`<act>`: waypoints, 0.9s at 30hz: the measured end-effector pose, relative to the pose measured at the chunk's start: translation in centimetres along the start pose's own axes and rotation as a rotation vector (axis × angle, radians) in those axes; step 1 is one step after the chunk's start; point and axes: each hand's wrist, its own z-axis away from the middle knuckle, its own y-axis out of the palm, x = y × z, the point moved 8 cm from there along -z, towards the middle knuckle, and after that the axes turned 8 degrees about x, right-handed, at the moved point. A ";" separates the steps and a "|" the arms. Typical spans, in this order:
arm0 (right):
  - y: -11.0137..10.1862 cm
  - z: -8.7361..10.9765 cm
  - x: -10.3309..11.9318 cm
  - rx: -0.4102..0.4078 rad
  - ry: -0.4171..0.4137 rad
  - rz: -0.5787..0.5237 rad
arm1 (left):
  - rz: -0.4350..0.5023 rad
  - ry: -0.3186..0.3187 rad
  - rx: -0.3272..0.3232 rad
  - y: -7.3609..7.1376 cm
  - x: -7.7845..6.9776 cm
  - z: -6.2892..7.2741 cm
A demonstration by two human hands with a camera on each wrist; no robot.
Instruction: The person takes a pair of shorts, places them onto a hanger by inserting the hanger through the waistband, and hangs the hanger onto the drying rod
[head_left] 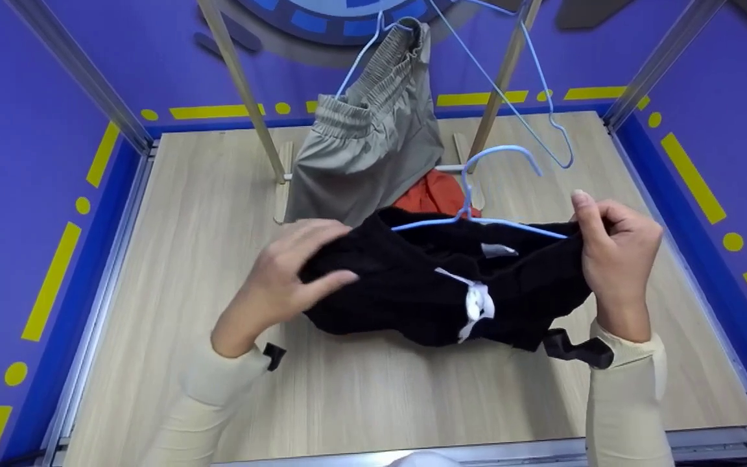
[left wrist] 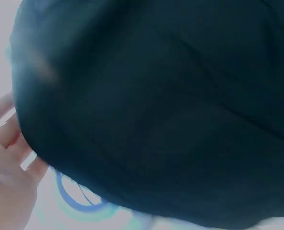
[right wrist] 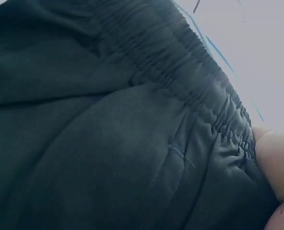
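Black elastic-waist pants (head_left: 406, 285) with a white drawstring (head_left: 477, 301) hang around a blue hanger (head_left: 500, 220), whose hook stands up above the waistband. My right hand (head_left: 623, 250) grips the waistband at its right end, thumb on top and fingers curled, close to the hanger's tip. At the other side, my left hand (head_left: 289, 272) touches the pants with fingers fairly straight and the thumb spread apart. Dark cloth (left wrist: 147, 115) fills most of the left wrist view, with the fingers along its edge. Gathered waistband (right wrist: 180, 72) shows in the right wrist view.
Behind the pants, grey pants (head_left: 373, 149) hang on another blue hanger from a wooden rack (head_left: 244, 91). An unused blue hanger (head_left: 542, 78) hangs to their right. Orange cloth (head_left: 435, 193) shows below. Blue panels with metal posts (head_left: 78, 71) enclose the wooden table (head_left: 185, 227).
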 end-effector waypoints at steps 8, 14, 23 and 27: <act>1.6 0.7 1.2 0.065 -0.014 -0.014 | -0.156 0.075 0.080 1.6 -1.4 0.1; 2.1 0.9 1.8 0.121 -0.081 -0.027 | -0.056 0.068 0.048 0.7 -1.1 0.4; 2.6 1.2 1.2 0.219 -0.166 -0.026 | 0.030 0.046 0.021 -1.1 -0.6 1.0; 2.7 1.4 1.5 0.299 -0.207 -0.084 | 0.077 -0.002 -0.014 -2.1 0.1 1.5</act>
